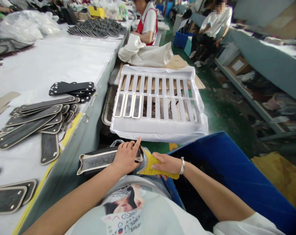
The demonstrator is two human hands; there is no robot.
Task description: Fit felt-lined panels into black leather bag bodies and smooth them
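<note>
Across my lap lies a long black bag-like piece [96,162] with a grey panel and a pale border on its upper face. My left hand [125,157] holds its right part from above, the index finger stretched out and the other fingers bent over the far edge. Beside it, my right hand [165,164] is closed round a flat yellow scraper [150,163], whose wide end reaches toward the right end of the black piece. Beyond my hands stands a white slotted frame [160,128]. Three grey panels with pale borders [128,105] lie on its left side.
On the white table [72,58] at left are a pile of dark straps [32,120] and black pieces [72,88]. A blue bin [226,156] stands close on my right. Two people [148,24] sit farther back; shelving [258,107] lines the right.
</note>
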